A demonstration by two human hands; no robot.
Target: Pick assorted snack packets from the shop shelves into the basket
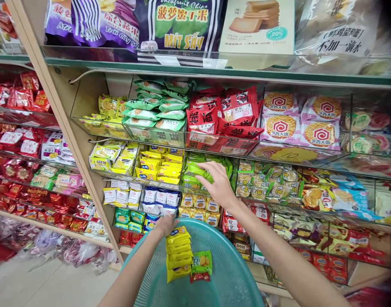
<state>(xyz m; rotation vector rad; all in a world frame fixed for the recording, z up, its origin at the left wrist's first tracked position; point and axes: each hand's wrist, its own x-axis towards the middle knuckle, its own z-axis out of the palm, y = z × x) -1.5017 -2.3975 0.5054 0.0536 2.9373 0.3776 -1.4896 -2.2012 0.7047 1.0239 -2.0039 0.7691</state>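
Teal plastic mesh basket [235, 270], head view: the landmark. Inside it: a column of glossy yellow packets [179, 258], one bright-green packet [202, 262], one small red packet [200, 277]. At its far-left rim: left hand [166, 225], beside the yellow column; fingers mostly hidden, grip cannot be told. Above and beyond it: right hand [214, 181], fingers open, thumb apart, at lime-green shelf packets [192, 169]; contact unclear. Beyond its rim: yellow cookie packets [199, 202] on clear-fronted shelving [163, 135].
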